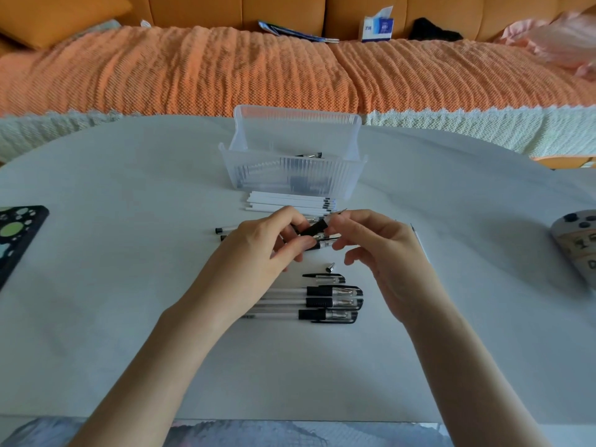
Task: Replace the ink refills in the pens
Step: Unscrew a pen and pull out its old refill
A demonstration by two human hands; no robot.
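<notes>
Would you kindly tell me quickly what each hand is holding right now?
Left hand: grips the black-gripped pen.
Right hand: its fingers pinch the same pen near the tip end.

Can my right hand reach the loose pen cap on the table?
Probably yes: the loose cap lies uncovered close by the right hand, nothing between them, though that hand is pinching the pen.

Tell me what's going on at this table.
A person holds a pen in both hands above the table. The left hand holds its black section and the right hand pinches the tip end. A loose tip and a cap lie just in front. Three capped pens lie nearest the person, and white refills are stacked by the clear bin.
</notes>
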